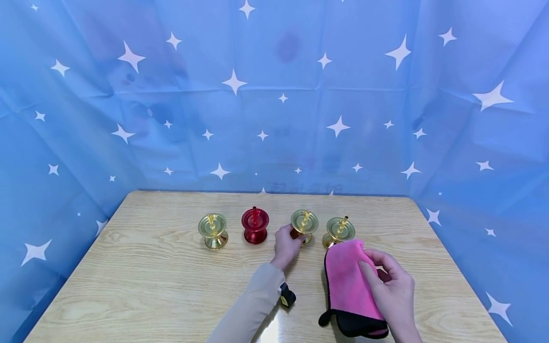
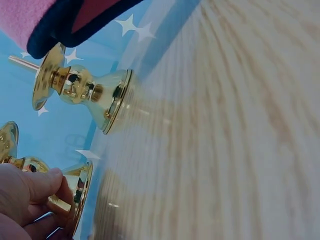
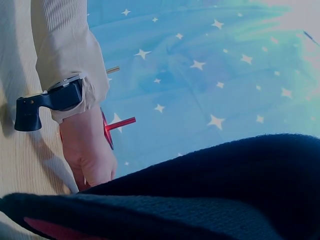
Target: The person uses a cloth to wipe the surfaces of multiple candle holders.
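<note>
My left hand grips a gold candle holder by its stem and base, third from the left in the row. In the left wrist view, the thumb and fingers of that hand are curled round the lower part of the holder, close to the tabletop. The right hand pinches a pink cloth with black edging, thumb in front and fingers behind. The cloth hangs just in front of the rightmost gold candle holder, overlapping its base in the head view. Dark cloth fills the bottom of the right wrist view.
To the left stand a red candle holder and another gold candle holder, both upright on the wooden table. A blue curtain with white stars hangs behind the table and along its sides.
</note>
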The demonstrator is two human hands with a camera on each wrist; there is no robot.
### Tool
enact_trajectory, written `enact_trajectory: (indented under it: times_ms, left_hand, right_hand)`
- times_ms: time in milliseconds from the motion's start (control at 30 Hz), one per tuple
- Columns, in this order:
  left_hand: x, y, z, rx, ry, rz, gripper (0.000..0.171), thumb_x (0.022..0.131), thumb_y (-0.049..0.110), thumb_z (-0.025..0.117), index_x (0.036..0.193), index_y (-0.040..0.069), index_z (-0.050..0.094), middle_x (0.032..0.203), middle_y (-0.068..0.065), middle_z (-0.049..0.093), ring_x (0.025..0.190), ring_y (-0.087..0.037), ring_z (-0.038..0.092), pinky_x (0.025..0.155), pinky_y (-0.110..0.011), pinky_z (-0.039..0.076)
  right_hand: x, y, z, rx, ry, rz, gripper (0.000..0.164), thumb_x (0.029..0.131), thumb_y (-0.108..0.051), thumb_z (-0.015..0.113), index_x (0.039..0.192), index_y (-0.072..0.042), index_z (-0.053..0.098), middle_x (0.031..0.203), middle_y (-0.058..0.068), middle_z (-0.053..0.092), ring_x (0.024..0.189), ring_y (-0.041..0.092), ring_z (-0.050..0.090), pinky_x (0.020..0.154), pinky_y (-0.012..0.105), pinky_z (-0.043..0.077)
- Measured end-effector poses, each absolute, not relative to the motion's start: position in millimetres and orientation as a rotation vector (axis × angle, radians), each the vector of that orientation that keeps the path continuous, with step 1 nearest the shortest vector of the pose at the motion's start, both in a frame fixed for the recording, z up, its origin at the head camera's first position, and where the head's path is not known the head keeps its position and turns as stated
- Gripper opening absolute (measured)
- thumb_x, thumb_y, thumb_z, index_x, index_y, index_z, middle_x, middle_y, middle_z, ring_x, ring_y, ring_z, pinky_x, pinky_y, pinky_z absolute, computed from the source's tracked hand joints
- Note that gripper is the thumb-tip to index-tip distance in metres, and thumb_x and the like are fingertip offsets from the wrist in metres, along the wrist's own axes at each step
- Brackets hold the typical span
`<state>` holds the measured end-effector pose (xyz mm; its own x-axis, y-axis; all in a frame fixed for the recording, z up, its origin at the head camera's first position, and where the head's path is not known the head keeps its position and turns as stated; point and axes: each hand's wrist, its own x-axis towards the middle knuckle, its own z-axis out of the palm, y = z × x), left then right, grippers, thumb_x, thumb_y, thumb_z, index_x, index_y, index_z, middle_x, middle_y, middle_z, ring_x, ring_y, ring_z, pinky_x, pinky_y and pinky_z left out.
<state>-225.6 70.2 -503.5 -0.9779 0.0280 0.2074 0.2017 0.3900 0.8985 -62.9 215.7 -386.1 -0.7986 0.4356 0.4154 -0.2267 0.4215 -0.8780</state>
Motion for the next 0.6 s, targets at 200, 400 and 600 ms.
enact_trajectory:
  times_ms: [200,400,600]
  left_hand:
    - [-226.6,68.6,-507.4,-0.232,-2.481,-1.582,0.017,0.073,0.005,0.077,0.089,0.005,0.071,0.083,-0.005,0.07,0.079,-0.015,0.063,0.07,-0.026,0.05]
    - [-228.7,67.7,-510.0,-0.23,-2.498,-1.562,0.015,0.073,0.005,0.077,0.087,0.006,0.071,0.082,-0.004,0.07,0.078,-0.015,0.063,0.07,-0.026,0.05]
    - [-230.7,65.2,-510.3,-0.223,-2.556,-1.549,0.016,0.075,0.009,0.076,0.09,0.007,0.071,0.084,-0.003,0.07,0.081,-0.016,0.063,0.072,-0.027,0.05]
  right_hand:
    - [-62.6,214.9,-386.6,-0.203,-2.097,1.396,0.018,0.076,0.011,0.069,0.092,0.003,0.068,0.076,-0.008,0.065,0.059,0.002,0.058,0.052,0.013,0.045]
    - [-61.6,213.9,-385.4,-0.196,-2.121,1.367,0.017,0.076,0.011,0.069,0.091,0.002,0.068,0.075,-0.007,0.064,0.061,0.003,0.058,0.053,0.013,0.046]
    - [-62.7,212.2,-385.0,-0.216,-2.121,1.372,0.017,0.076,0.009,0.07,0.09,0.001,0.069,0.074,-0.007,0.064,0.062,0.003,0.058,0.053,0.013,0.046]
